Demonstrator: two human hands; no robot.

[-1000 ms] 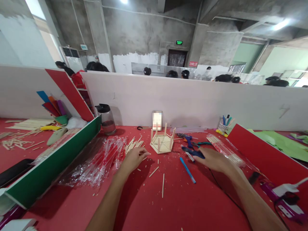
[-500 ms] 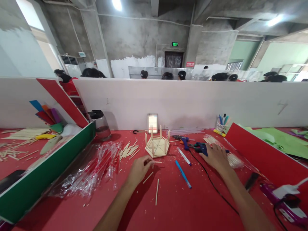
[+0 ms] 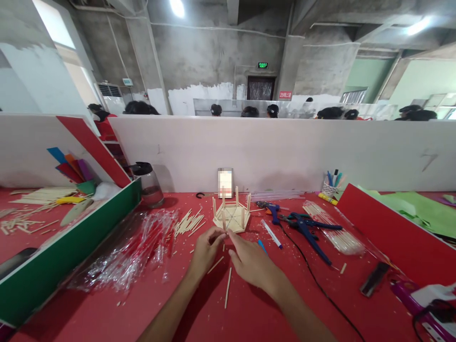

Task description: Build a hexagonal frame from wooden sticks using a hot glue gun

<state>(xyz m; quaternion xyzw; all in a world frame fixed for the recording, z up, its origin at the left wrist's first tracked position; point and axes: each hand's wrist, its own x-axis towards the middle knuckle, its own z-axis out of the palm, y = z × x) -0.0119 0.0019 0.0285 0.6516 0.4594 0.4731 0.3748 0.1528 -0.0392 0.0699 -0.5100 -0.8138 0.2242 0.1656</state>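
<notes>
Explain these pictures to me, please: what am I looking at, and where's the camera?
There's no machine here: a person works bare-handed, seen by a head-worn camera looking forward and down. The left hand and right hand are close together at the near edge of a small six-sided wooden frame; whether they pinch anything is too small to tell. On the red table lie loose sticks, a white pen, a glue gun and blue-handled pliers. A jug stands back left.
</notes>
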